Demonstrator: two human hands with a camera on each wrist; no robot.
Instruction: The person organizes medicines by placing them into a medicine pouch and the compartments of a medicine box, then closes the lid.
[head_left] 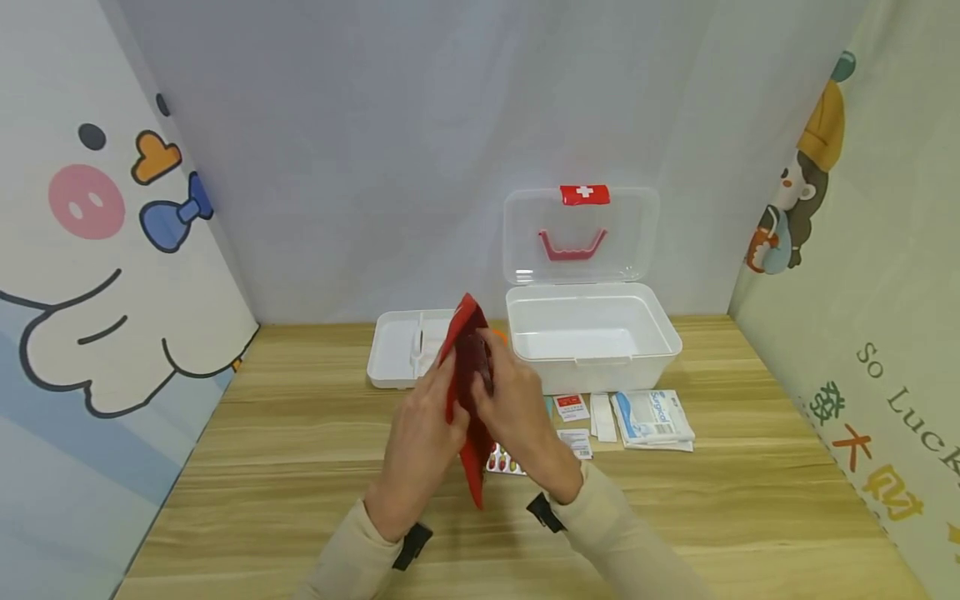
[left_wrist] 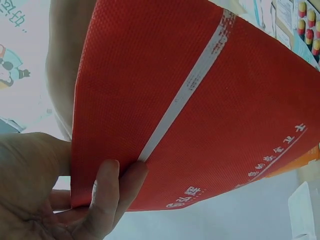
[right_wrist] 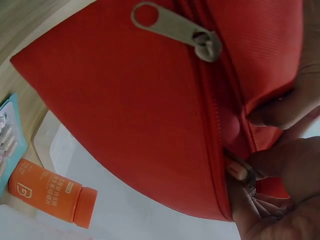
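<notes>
Wood-grain tabletop point(head_left: 300, 467): left hand point(head_left: 418, 429) grips red zip pouch point(left_wrist: 205, 145), unzipping done; right hand point(head_left: 513, 400) pinches half-hidden item point(right_wrist: 240, 167) inside, release pending.

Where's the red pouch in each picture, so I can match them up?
Head: red pouch, just below centre, between left hand and right hand.
Left wrist: across the middle, reaching top and right edges.
Right wrist: across the top and centre.
Shared landmark: orange bottle, lower left in right wrist, apparently the partly hidden orange elsewhere.

open red pouch point(right_wrist: 130, 115) | hands point(right_wrist: 295, 212) at its mouth, pinching small item point(right_wrist: 241, 167) | orange bottle point(right_wrist: 47, 190), blister pack point(right_wrist: 9, 137)
</notes>
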